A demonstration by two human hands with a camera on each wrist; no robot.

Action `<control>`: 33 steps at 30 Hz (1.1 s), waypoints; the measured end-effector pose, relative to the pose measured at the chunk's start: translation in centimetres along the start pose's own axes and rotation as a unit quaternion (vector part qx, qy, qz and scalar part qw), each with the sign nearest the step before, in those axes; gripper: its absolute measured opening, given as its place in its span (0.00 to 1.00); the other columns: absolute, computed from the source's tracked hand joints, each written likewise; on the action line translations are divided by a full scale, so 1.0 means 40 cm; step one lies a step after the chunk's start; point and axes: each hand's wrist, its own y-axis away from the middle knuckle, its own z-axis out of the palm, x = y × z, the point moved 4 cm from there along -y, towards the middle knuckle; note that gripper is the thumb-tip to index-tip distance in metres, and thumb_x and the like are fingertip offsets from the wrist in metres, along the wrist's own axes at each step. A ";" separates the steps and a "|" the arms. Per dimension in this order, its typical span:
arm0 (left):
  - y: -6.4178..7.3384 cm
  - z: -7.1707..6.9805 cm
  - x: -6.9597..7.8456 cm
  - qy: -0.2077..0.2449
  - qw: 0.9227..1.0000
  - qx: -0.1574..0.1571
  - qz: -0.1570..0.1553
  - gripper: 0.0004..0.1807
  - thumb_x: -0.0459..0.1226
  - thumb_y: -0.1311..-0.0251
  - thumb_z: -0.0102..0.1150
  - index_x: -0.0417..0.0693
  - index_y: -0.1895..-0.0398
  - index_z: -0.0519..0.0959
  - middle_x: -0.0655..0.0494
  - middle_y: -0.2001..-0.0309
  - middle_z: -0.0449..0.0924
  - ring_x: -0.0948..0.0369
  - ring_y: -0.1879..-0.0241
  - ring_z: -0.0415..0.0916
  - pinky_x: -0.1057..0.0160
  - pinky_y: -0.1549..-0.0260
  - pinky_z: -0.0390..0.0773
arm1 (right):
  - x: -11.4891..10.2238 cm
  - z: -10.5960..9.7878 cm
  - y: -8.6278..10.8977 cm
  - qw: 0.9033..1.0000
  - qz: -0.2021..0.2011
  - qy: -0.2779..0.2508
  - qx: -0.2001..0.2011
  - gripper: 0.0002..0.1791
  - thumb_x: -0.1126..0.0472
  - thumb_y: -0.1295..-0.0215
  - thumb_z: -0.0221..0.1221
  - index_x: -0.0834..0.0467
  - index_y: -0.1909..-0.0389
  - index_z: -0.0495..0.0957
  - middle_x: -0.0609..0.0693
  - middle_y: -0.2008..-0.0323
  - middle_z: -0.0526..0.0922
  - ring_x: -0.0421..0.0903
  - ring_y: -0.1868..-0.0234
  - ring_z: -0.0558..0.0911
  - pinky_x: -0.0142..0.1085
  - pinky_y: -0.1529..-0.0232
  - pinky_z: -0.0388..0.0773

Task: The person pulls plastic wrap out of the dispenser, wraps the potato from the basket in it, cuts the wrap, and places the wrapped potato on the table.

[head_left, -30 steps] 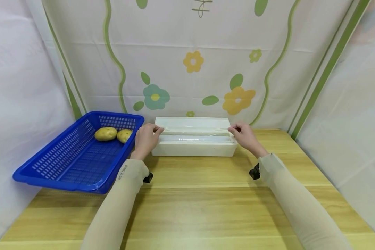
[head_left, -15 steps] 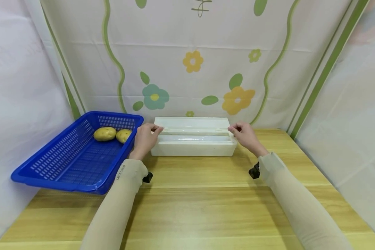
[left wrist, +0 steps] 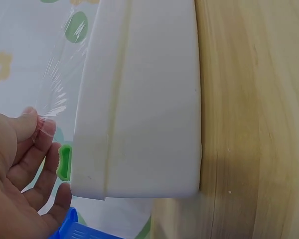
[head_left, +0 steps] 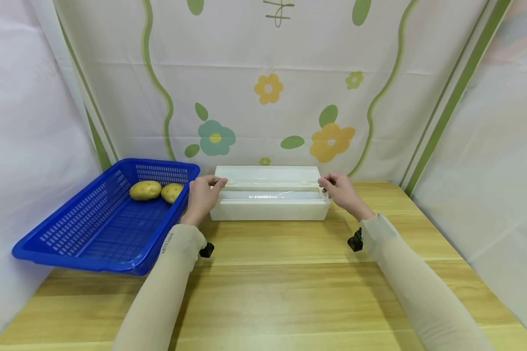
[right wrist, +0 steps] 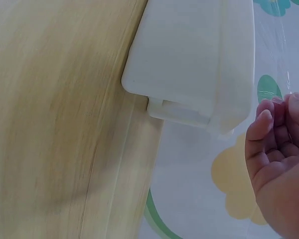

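A white cling film dispenser box (head_left: 270,211) stands against the back cloth with its lid (head_left: 267,172) raised, and a roll (head_left: 270,195) lies inside. At the box's left end my left hand (head_left: 203,195) pinches a corner of clear cling film (left wrist: 54,94) between thumb and forefinger. The right hand (head_left: 343,194) pinches the film's other corner at the right end, where the cling film (right wrist: 284,59) shows as thin shiny creases. Between the hands the film stretches above the box. A green slider (left wrist: 64,163) sticks out at the box's left end.
Left of the box, a blue plastic basket (head_left: 83,263) holds two potatoes (head_left: 145,190), the second potato (head_left: 171,193) partly behind its rim. The wooden table (head_left: 268,292) runs in front of the box. A flowered cloth (head_left: 268,48) hangs right behind it.
Both hands keep pinching the film in nearly the same place over the box. The head view has shifted slightly.
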 end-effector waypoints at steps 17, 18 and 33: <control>-0.009 -0.010 0.015 0.035 0.999 0.032 0.006 0.15 0.45 0.32 0.60 0.42 0.61 0.87 0.51 0.65 0.84 0.55 0.62 0.77 0.57 0.66 0.74 | -0.022 -0.022 -0.003 0.999 0.006 -0.036 0.013 0.20 0.54 0.27 0.56 0.72 0.58 0.79 0.67 0.63 0.80 0.62 0.65 0.78 0.32 0.71 0.77; -0.009 -0.009 0.017 0.038 0.999 0.035 0.006 0.16 0.46 0.32 0.60 0.42 0.61 0.87 0.51 0.64 0.85 0.55 0.63 0.78 0.58 0.67 0.74 | -0.023 -0.024 -0.003 0.999 0.009 -0.042 0.014 0.21 0.54 0.27 0.56 0.72 0.57 0.78 0.68 0.63 0.80 0.63 0.65 0.77 0.32 0.70 0.77; -0.019 -0.029 0.048 0.086 0.991 0.100 0.035 0.17 0.46 0.31 0.58 0.41 0.64 0.86 0.50 0.64 0.85 0.55 0.61 0.80 0.54 0.57 0.76 | -0.071 -0.069 -0.021 0.997 -0.017 -0.054 0.059 0.14 0.58 0.27 0.57 0.67 0.65 0.79 0.62 0.70 0.79 0.61 0.68 0.77 0.31 0.73 0.75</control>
